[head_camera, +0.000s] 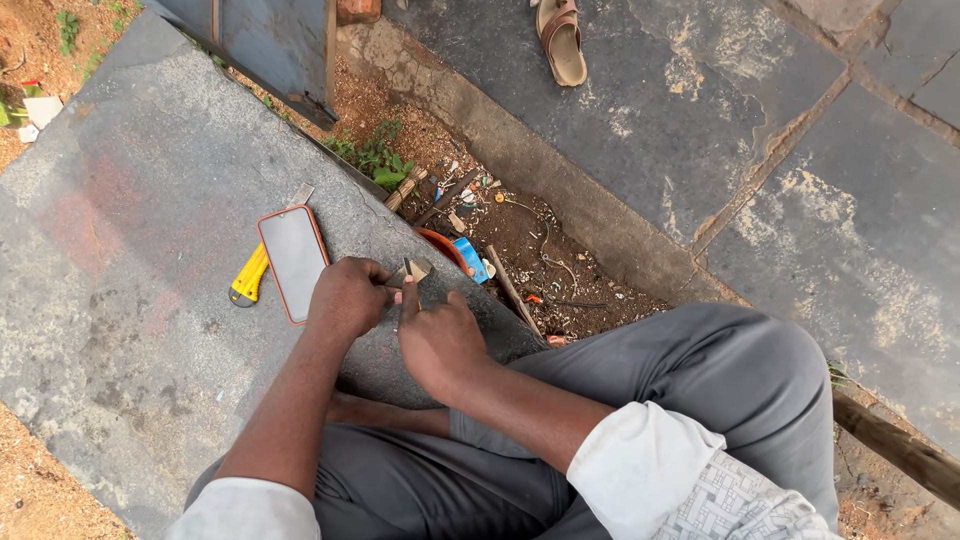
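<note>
Small piece in hands: kind unclear.

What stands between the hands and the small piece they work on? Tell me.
Nothing visible does. The left hand and right hand both already touch the small pale piece, pinched between their fingers above the grey stone slab. The phone and yellow utility knife lie off to the left, apart from it.

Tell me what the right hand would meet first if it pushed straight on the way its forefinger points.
The right hand points up the picture, away from the body. First in line is the small pale piece held at its fingertip by the left hand; beyond lies the littered soil strip, though depth is unclear.
</note>
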